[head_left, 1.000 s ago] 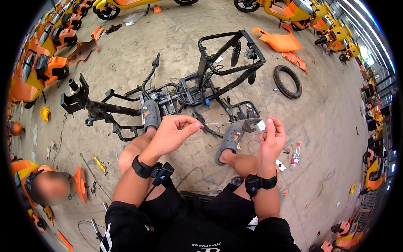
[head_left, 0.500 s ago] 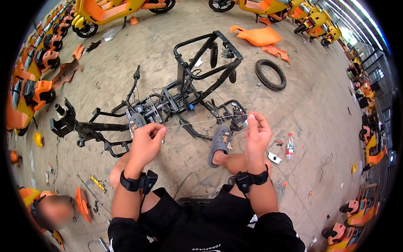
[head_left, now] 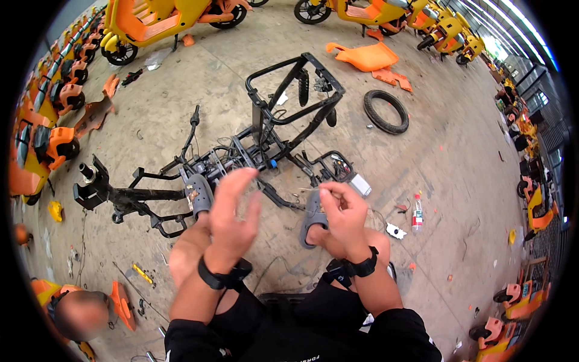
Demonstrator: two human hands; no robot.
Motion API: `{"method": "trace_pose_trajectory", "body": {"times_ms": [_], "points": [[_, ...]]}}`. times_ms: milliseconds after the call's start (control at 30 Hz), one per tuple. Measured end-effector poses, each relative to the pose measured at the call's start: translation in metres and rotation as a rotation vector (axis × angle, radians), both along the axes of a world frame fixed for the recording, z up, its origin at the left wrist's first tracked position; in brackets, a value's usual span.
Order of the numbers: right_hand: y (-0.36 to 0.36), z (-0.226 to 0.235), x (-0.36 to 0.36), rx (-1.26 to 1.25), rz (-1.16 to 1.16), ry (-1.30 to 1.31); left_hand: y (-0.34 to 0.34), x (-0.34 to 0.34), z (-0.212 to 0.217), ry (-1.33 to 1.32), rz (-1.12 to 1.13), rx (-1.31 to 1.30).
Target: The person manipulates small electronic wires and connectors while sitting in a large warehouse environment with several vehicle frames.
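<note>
My left hand (head_left: 234,212) is raised over my left shin, its thumb and fingers apart and slightly blurred, with nothing seen in it. My right hand (head_left: 345,208) is closed in a pinch above my right shoe, a grey clog (head_left: 313,222). A thin pale wire (head_left: 309,190) sticks out from its fingertips toward the left; it is faint, and its full length cannot be made out. Just beyond both hands lies a stripped black scooter frame (head_left: 151,188) with cables and metal brackets along its middle. A white-faced box (head_left: 360,185) rests near its right end.
A loose black tyre (head_left: 386,112) and orange body panels (head_left: 365,55) lie at the far right. A plastic bottle (head_left: 417,214) stands right of my hand, near a white part (head_left: 395,231). Yellow-orange scooters (head_left: 175,21) line the surroundings. A person (head_left: 78,314) is at the lower left.
The wire was stretched between both hands; my left hand has let go and opened. My right hand has come left and down, still pinching. The view has shifted slightly.
</note>
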State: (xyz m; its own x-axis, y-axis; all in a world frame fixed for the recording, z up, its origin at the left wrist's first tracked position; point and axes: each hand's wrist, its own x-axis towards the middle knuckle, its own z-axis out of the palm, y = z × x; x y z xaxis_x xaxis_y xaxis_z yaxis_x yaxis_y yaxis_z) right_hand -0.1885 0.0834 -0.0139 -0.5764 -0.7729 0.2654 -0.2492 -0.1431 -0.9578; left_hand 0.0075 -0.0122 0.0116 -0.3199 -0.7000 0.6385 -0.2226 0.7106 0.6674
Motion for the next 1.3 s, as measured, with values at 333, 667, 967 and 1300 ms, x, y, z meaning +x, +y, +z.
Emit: {"method": "trace_pose_trajectory", "body": {"times_ms": [333, 667, 967, 1300], "points": [[-0.002, 0.008, 0.017, -0.084, 0.16, 0.349, 0.019, -0.028, -0.008, -0.017, -0.308, 0.365], [0.002, 0.007, 0.014, -0.175, 0.124, 0.391, 0.02, -0.023, 0.005, -0.023, -0.331, 0.573], [0.001, 0.008, 0.026, -0.315, -0.002, 0.295, 0.019, -0.018, 0.001, 0.125, -0.441, 0.884], [0.005, 0.012, 0.026, -0.235, 0.052, 0.49, 0.026, -0.023, -0.003, 0.073, -0.342, 0.716]]}}
